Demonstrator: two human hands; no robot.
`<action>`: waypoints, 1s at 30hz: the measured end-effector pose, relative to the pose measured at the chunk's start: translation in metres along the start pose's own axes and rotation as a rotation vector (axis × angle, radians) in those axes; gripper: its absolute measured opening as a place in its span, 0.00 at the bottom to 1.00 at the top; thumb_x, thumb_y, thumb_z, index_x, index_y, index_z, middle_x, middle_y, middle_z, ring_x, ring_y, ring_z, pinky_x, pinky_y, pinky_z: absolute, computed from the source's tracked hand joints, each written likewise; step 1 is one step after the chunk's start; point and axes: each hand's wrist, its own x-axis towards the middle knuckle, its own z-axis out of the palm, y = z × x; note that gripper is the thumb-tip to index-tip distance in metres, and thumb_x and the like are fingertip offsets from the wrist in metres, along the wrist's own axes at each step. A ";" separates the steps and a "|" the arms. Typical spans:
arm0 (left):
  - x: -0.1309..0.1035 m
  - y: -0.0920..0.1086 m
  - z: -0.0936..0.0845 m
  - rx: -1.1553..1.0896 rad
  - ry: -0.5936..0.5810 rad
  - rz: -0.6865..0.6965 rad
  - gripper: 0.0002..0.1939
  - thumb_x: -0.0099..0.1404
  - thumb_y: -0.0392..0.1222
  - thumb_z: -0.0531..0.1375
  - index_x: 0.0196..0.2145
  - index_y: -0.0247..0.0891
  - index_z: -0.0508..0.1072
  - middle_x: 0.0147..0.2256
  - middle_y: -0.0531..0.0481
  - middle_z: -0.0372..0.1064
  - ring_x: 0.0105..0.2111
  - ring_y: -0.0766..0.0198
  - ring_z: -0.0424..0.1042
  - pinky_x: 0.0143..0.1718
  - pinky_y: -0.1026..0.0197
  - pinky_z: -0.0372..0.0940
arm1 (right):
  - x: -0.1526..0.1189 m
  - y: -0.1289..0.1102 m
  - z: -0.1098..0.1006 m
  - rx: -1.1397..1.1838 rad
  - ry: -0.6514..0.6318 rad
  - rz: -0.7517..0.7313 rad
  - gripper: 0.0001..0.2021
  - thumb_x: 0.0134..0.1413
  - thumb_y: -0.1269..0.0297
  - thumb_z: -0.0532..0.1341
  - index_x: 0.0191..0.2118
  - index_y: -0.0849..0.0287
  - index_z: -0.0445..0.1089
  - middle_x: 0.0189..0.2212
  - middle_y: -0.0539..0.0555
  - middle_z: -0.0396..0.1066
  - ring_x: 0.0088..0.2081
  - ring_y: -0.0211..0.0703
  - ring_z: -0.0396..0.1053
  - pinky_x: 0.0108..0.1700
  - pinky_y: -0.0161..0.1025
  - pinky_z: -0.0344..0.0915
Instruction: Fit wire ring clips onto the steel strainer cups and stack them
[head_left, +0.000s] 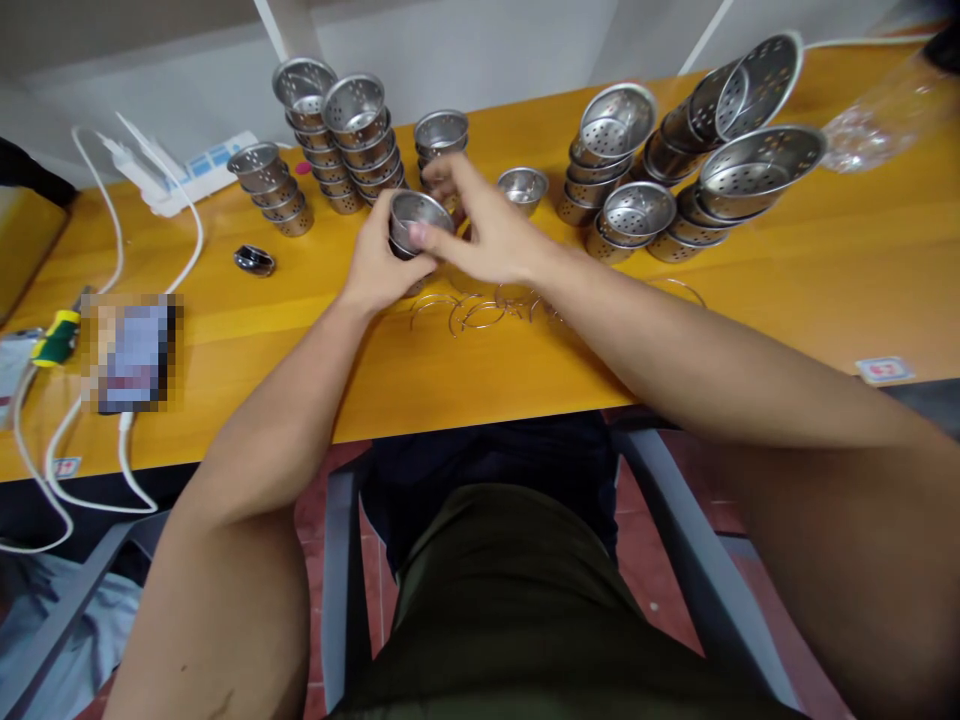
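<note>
My left hand (379, 262) is wrapped round the left side of a metal cup (420, 212) above the table's middle. From the right, my right hand (484, 225) reaches over the same cup, its thumb at the rim and its fingers bent and slightly blurred; whether they pinch something is hidden. Just behind my hands stands a stack of perforated cups (441, 132), and right of it a single metal cup (523, 188). Several thin wire rings (484, 315) lie on the table below my hands.
On the yellow table (465, 385), stacked perforated cups (356, 110) stand back left, more (619, 120) back right. At left are a power strip (199, 175), a black object (255, 261), a phone (136, 355), cables and a green-yellow handle (56, 338). Clear plastic (870, 130) lies far right.
</note>
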 end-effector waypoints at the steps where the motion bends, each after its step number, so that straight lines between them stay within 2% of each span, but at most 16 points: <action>1: -0.002 0.006 0.002 0.001 -0.017 0.008 0.51 0.63 0.85 0.84 0.65 0.51 0.75 0.61 0.44 0.86 0.68 0.34 0.87 0.74 0.29 0.83 | -0.006 -0.006 0.000 -0.022 -0.046 0.027 0.34 0.71 0.32 0.78 0.70 0.40 0.70 0.65 0.61 0.84 0.66 0.72 0.82 0.69 0.70 0.81; 3: -0.005 0.015 0.006 0.015 -0.057 0.025 0.61 0.56 0.87 0.87 0.70 0.51 0.71 0.64 0.46 0.86 0.69 0.34 0.86 0.76 0.30 0.82 | -0.016 -0.015 -0.001 -0.079 -0.073 0.056 0.39 0.67 0.30 0.82 0.73 0.37 0.72 0.72 0.61 0.82 0.73 0.77 0.78 0.77 0.75 0.77; 5: -0.007 0.021 0.009 0.038 -0.081 0.045 0.66 0.53 0.86 0.90 0.73 0.52 0.68 0.64 0.48 0.85 0.71 0.35 0.84 0.78 0.29 0.79 | -0.022 -0.019 -0.004 -0.109 -0.045 0.059 0.37 0.70 0.28 0.79 0.73 0.36 0.74 0.72 0.61 0.81 0.76 0.78 0.76 0.79 0.76 0.75; 8: -0.010 0.026 0.010 0.066 -0.084 0.078 0.58 0.61 0.77 0.87 0.74 0.53 0.67 0.62 0.47 0.85 0.69 0.34 0.85 0.78 0.27 0.79 | -0.025 -0.018 -0.009 -0.122 0.003 0.061 0.33 0.74 0.22 0.74 0.68 0.38 0.76 0.68 0.61 0.83 0.73 0.77 0.78 0.76 0.73 0.78; 10: -0.012 0.030 0.011 0.068 -0.113 0.090 0.53 0.65 0.71 0.84 0.75 0.51 0.68 0.65 0.43 0.85 0.69 0.33 0.86 0.76 0.27 0.80 | -0.025 -0.015 -0.012 -0.131 0.005 0.079 0.34 0.75 0.18 0.72 0.65 0.39 0.76 0.64 0.60 0.84 0.68 0.75 0.80 0.74 0.71 0.78; 14: -0.011 0.034 0.010 0.020 -0.206 0.111 0.55 0.66 0.66 0.85 0.79 0.49 0.68 0.74 0.40 0.82 0.74 0.33 0.83 0.81 0.27 0.78 | -0.026 -0.012 -0.017 -0.149 -0.014 0.079 0.37 0.71 0.14 0.71 0.61 0.41 0.75 0.60 0.60 0.83 0.63 0.74 0.80 0.73 0.71 0.78; 19: -0.001 0.009 0.010 -0.081 -0.271 0.179 0.60 0.61 0.73 0.86 0.81 0.57 0.68 0.75 0.44 0.83 0.72 0.27 0.83 0.80 0.19 0.77 | -0.028 -0.014 -0.022 -0.139 -0.066 0.016 0.44 0.72 0.09 0.66 0.65 0.45 0.75 0.62 0.66 0.81 0.65 0.79 0.79 0.74 0.74 0.77; 23: 0.006 -0.011 0.008 -0.110 -0.329 0.226 0.62 0.62 0.79 0.85 0.83 0.59 0.66 0.75 0.46 0.82 0.71 0.30 0.82 0.79 0.19 0.78 | -0.029 -0.012 -0.021 -0.131 -0.059 -0.003 0.46 0.73 0.08 0.64 0.68 0.47 0.75 0.64 0.67 0.81 0.65 0.78 0.79 0.75 0.74 0.76; 27: 0.007 -0.009 0.004 -0.116 -0.346 0.276 0.62 0.66 0.83 0.83 0.84 0.57 0.65 0.76 0.43 0.80 0.73 0.31 0.81 0.80 0.21 0.78 | -0.031 -0.009 -0.018 -0.135 -0.049 -0.008 0.44 0.76 0.12 0.66 0.71 0.47 0.75 0.66 0.66 0.81 0.67 0.77 0.79 0.77 0.71 0.76; 30: 0.003 0.000 0.002 -0.092 -0.368 0.302 0.62 0.68 0.81 0.84 0.84 0.54 0.64 0.76 0.39 0.80 0.72 0.32 0.82 0.78 0.21 0.80 | -0.033 -0.009 -0.019 -0.137 -0.066 0.005 0.43 0.76 0.15 0.68 0.72 0.47 0.76 0.67 0.66 0.81 0.69 0.77 0.79 0.78 0.72 0.76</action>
